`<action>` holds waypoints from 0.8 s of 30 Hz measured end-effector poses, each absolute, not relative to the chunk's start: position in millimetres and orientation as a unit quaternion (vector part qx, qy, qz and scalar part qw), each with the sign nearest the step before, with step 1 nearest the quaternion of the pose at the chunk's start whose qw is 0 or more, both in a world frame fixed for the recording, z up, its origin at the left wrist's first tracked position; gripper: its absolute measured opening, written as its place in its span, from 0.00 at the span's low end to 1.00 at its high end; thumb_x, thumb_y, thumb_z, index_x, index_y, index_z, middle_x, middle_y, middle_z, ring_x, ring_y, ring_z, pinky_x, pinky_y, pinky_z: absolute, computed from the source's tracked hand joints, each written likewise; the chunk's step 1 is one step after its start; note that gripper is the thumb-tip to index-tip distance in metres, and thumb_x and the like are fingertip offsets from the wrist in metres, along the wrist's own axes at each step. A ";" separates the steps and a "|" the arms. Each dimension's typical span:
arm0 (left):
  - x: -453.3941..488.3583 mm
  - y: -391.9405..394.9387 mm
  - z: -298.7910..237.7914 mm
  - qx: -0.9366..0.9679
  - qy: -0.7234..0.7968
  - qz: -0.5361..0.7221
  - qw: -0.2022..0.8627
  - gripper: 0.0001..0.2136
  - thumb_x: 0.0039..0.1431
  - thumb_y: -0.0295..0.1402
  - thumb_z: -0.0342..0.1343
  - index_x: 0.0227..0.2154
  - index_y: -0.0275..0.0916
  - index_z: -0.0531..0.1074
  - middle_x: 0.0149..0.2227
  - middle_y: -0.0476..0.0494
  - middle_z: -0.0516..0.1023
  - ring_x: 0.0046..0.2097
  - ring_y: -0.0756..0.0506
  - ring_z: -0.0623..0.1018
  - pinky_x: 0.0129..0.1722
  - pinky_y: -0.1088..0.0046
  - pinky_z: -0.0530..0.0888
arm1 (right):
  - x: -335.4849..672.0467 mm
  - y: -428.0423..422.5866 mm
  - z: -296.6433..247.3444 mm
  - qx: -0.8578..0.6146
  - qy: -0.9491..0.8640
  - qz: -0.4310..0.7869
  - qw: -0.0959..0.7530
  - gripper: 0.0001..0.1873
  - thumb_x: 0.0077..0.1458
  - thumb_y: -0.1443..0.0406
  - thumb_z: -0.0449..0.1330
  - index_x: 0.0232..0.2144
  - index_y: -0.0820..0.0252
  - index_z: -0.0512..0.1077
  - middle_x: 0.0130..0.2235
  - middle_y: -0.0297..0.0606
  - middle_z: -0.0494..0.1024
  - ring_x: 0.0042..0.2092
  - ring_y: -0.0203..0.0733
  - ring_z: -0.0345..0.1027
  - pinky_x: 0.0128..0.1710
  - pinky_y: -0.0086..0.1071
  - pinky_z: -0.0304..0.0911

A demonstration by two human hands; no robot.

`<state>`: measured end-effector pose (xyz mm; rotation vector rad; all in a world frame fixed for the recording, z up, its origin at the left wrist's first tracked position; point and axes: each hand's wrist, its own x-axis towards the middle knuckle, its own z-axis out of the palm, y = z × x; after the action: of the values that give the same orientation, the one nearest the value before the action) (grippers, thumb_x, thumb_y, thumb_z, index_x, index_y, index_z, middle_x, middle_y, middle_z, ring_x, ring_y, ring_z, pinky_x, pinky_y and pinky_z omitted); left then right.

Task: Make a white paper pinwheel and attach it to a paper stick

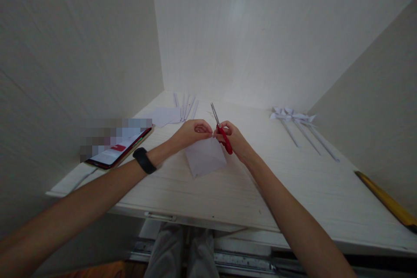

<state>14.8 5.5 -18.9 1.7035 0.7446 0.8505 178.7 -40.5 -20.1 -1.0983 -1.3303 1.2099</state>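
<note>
Between my hands hangs a square sheet of white paper (pixel 206 158), its upper corner pinched by the fingertips. My left hand (pixel 195 131) is closed on that corner, a dark band on its wrist. Close beside it, my right hand (pixel 233 137) holds red-handled scissors (pixel 224 139), blades pointing up and away from me. Its thumb and finger also meet near the paper's corner. The blades look closed and are clear of the sheet. Whether the right fingertips grip the paper too, I cannot tell.
Behind my left hand lie white paper sheets (pixel 163 116) and several thin paper sticks (pixel 187 106). A phone (pixel 120 145) leans at the left. Paper pinwheels (pixel 293 115) on sticks rest at the right. A yellow object (pixel 384 197) lies along the right wall. The table edge (pixel 208 221) is near my legs.
</note>
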 end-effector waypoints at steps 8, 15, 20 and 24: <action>14.7 10.5 -26.2 0.736 0.318 0.339 0.492 0.08 0.45 0.33 0.61 0.27 0.33 0.72 0.27 0.46 0.76 0.29 0.53 0.74 0.31 0.78 0.68 | 177.9 -34.9 -25.9 -0.448 -0.557 0.489 0.500 0.18 0.35 0.66 0.63 0.27 0.57 0.56 0.24 0.26 0.69 0.24 0.28 0.57 0.23 0.24 0.50; 14.1 12.9 -32.5 0.750 0.307 0.354 0.467 0.08 0.46 0.35 0.59 0.27 0.34 0.72 0.26 0.47 0.75 0.29 0.53 0.73 0.30 0.78 0.68 | 176.8 -37.8 -23.7 -0.451 -0.561 0.479 0.502 0.17 0.36 0.66 0.62 0.26 0.57 0.56 0.24 0.27 0.68 0.25 0.29 0.57 0.24 0.24 0.51; 14.9 5.2 -28.0 0.772 0.327 0.361 0.410 0.06 0.47 0.32 0.57 0.26 0.34 0.71 0.27 0.46 0.76 0.29 0.52 0.74 0.29 0.78 0.69 | 175.6 -36.6 -26.3 -0.458 -0.565 0.464 0.505 0.17 0.36 0.65 0.62 0.27 0.57 0.56 0.24 0.26 0.67 0.24 0.29 0.57 0.22 0.24 0.51; 15.6 -4.6 -20.7 0.802 0.337 0.362 0.334 0.03 0.48 0.29 0.55 0.26 0.35 0.70 0.25 0.48 0.75 0.27 0.53 0.73 0.29 0.79 0.69 | 174.6 -33.3 -29.3 -0.462 -0.568 0.452 0.510 0.19 0.35 0.64 0.63 0.27 0.57 0.56 0.23 0.25 0.66 0.24 0.29 0.56 0.23 0.24 0.51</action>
<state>15.6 -4.6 -20.7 2.0949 0.8797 0.9459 174.6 -33.3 -29.3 -1.1117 -1.3668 1.0896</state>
